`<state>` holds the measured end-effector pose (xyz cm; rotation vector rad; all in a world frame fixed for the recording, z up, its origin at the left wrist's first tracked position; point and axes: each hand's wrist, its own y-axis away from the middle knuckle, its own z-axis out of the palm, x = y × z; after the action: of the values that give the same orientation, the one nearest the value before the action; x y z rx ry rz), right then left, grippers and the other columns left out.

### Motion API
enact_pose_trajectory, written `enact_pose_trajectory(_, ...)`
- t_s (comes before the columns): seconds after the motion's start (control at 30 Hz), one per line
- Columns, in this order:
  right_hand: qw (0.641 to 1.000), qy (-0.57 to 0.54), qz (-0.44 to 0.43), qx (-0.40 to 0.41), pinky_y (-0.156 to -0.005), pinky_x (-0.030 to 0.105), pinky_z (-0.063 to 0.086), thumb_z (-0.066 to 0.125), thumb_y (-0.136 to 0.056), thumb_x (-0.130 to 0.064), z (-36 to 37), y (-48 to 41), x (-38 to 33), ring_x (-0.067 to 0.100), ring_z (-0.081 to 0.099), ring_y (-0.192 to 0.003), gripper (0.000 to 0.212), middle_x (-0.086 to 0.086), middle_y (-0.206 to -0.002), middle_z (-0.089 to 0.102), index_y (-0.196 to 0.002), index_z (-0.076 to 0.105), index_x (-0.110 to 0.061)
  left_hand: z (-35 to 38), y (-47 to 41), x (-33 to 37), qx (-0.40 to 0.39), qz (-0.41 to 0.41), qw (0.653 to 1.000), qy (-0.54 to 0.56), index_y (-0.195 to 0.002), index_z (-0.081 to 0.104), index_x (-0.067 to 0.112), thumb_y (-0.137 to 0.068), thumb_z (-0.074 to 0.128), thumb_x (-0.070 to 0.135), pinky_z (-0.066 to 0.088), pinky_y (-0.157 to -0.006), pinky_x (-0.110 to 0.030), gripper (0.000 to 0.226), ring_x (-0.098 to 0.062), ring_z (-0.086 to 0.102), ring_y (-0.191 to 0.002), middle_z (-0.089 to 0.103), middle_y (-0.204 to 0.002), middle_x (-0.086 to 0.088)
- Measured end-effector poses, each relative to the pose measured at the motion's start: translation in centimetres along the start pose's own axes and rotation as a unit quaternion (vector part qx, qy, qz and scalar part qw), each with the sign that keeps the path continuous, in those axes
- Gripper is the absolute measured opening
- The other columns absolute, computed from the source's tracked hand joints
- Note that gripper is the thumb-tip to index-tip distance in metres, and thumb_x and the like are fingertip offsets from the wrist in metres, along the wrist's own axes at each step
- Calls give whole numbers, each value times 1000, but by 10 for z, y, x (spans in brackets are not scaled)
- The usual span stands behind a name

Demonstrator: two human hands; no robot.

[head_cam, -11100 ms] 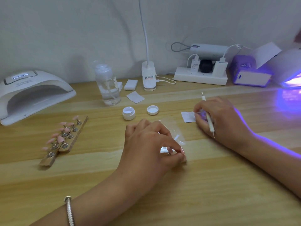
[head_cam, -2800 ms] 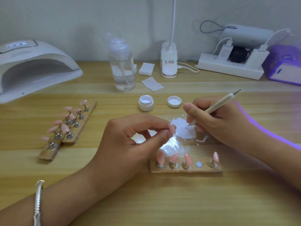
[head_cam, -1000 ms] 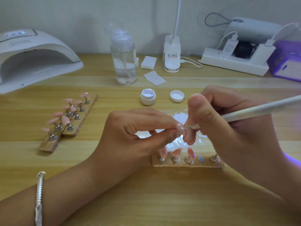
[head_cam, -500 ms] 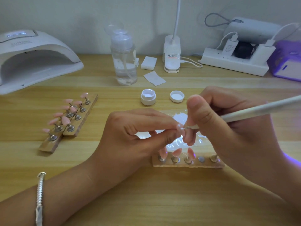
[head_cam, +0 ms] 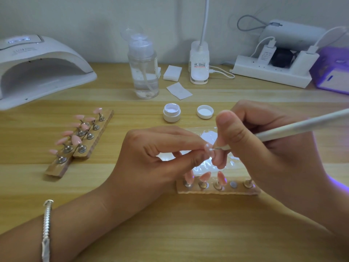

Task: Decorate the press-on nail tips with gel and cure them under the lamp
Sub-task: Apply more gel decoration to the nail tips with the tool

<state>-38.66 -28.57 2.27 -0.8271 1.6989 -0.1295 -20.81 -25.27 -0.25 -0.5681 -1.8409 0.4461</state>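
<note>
Right hand moved off the gel sheet; its fingers grip the dotting tool, point touching the nail tip pinched by left hand above mid-tabletop. White dots begun. Tips on the strip look plain; lamp, far-left corner, holds nothing visible: curing pending.

The nail tip pinched in the left hand is soft pink with a few tiny white dots on it. The dotting pen in the right hand is plain white with a silvery end. Just below both hands, the wooden strip is tan with silver studs and glossy pink tips. Left of the left hand, two more tan strips carry paler pink tips. Beyond the hands: white gel jar with whitish gel, white lid, white curing lamp with a blue-lit display. Past the right hand, a purple box. The table is pale yellow wood with long grain stripes.
</note>
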Motion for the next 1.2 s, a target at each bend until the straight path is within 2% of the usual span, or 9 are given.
enact_pose_trajectory(0.2, 997, -49, -6, 59, -47, 19, 41, 52, -98, -28, -8, -8, -1, 17, 53, -43, 35, -8, -51, 52, -66, 55, -12, 0, 2, -1, 10, -14, 1000, 11, -87, 79, 6, -82, 76, 4, 53, -54, -28, 6, -16, 66, -48, 75, -84, 1)
enact_pose_trajectory(0.27, 994, -64, -9, 87, -45, 19, 39, 54, -98, -28, -13, -13, -1, 15, 47, -41, 36, -11, -52, 48, -66, 52, -13, 0, 2, -1, 15, -26, 999, 14, -88, 79, 7, -83, 76, 6, 53, -54, -27, 6, -15, 65, -47, 75, -83, 4)
enact_pose_trajectory(0.37, 993, -44, -1, 112, -43, 21, 36, 63, -93, -37, -22, -18, 4, 14, 41, -41, 40, -3, -50, 45, -63, 50, -14, 1, 2, 0, 26, -37, 999, 18, -90, 79, 8, -83, 74, 9, 54, -52, -28, 8, -15, 65, -47, 76, -86, 7)
enact_pose_trajectory(0.43, 994, 7, 27, 101, -44, 21, 36, 68, -89, -40, -29, -21, 11, 16, 42, -41, 40, 1, -48, 47, -61, 54, -16, 0, 3, 0, 29, -43, 999, 10, -90, 79, 10, -83, 74, 11, 54, -53, -25, 8, -14, 66, -48, 77, -88, 7)
enact_pose_trajectory(0.5, 993, 57, 63, 80, -46, 14, 37, 68, -86, -44, -34, -24, 20, 9, 46, -42, 39, -3, -47, 52, -62, 60, -15, -1, 3, 0, 27, -39, 999, -12, -89, 79, 11, -84, 74, 14, 53, -57, -20, 8, -13, 67, -51, 77, -88, 7)
enact_pose_trajectory(0.63, 986, 110, 116, 41, -47, 7, 38, 52, -93, -59, -36, -21, 34, 2, 54, -46, 49, -7, -52, 60, -65, 69, -22, -1, 2, -2, 32, -36, 998, -33, -88, 79, 13, -85, 74, 14, 49, -63, -14, 7, -11, 68, -55, 77, -87, 7)
enact_pose_trajectory(0.77, 975, 173, 139, 21, -51, 19, 43, 45, -89, -71, -36, -19, 42, 5, 56, -47, 51, -7, -52, 60, -69, 70, -30, 0, 3, -2, 33, -45, 998, -25, -86, 78, 15, -85, 73, 13, 50, -62, -15, 5, -9, 67, -52, 76, -86, 7)
enact_pose_trajectory(0.9, 970, 193, 151, 4, -54, 30, 47, 45, -85, -74, -34, -19, 46, 7, 60, -47, 53, -8, -54, 62, -72, 71, -29, 0, 2, -3, 36, -51, 997, -35, -88, 78, 14, -85, 73, 12, 48, -65, -11, 6, -7, 68, -56, 75, -88, 11)
enact_pose_trajectory(1.2, 969, 193, 153, 3, -53, 31, 48, 47, -86, -70, -34, -20, 47, 6, 56, -46, 49, -8, -53, 61, -70, 71, -30, 0, 1, -1, 33, -50, 997, -46, -88, 78, 16, -85, 73, 13, 46, -67, -10, 5, -6, 67, -56, 75, -86, 13)
